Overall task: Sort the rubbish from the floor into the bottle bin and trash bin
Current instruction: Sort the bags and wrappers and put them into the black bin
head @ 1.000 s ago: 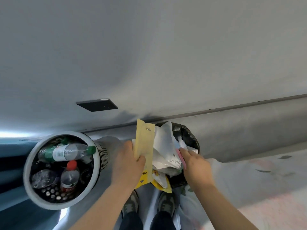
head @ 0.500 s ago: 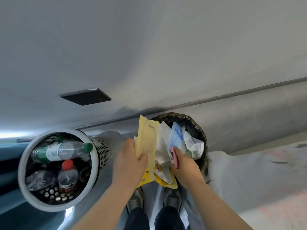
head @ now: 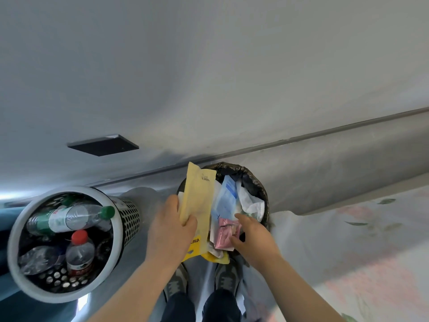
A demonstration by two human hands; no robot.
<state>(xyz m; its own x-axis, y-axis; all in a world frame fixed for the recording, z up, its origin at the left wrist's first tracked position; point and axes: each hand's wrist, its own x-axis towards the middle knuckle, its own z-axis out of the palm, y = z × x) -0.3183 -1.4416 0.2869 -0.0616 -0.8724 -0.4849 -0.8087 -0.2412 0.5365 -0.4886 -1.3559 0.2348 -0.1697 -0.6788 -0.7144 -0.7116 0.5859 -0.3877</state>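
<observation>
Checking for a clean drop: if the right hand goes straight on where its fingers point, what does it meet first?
The right hand would meet the pink packet first, right at its fingertips, then probably the paper heap in the black-lined bin.
</observation>
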